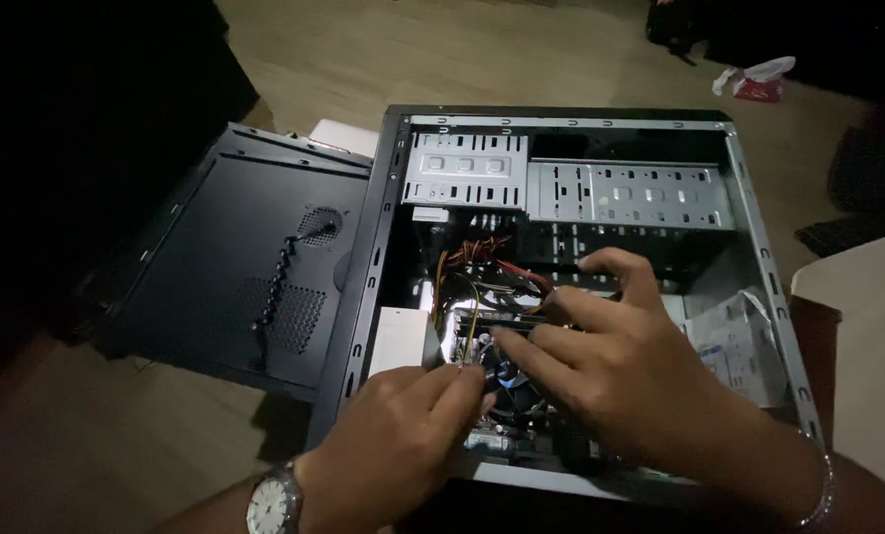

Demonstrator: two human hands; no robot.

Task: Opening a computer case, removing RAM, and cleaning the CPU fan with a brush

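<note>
Memory stick (507, 318): a dark, narrow board lying deep in the open computer case (561, 121), near its middle, just below the bundle of red and yellow wires (482, 259); long axis runs roughly left to right across the view, tilted slightly; its far end passes under the right hand (601, 361).

Right hand: comes in from the lower right, palm down, directly over the stick; fingers spread and half curled; index and middle fingertips press on or beside the top edge of the stick; thumb stretched upward toward the drive cage (628, 195); not clenched, nothing lifted clear; whether it pinches the stick or only rests on it, cannot tell in this dim light.

Left hand (403, 435): comes in from the lower left, watch (272, 504) on the wrist; fingers bunched, thumb and forefinger drawn together at the near left end of the stick, by the fan (516, 391); looks like a pinch, but the object between the tips is hidden.

Both hands meet over the same spot; right hand is nearer to the length of the stick, left nearer to its end.

Surroundings: removed side panel (234, 267) flat on the floor to the left, just beside the case; folded paper (734, 341) lies inside the case at right.
</note>
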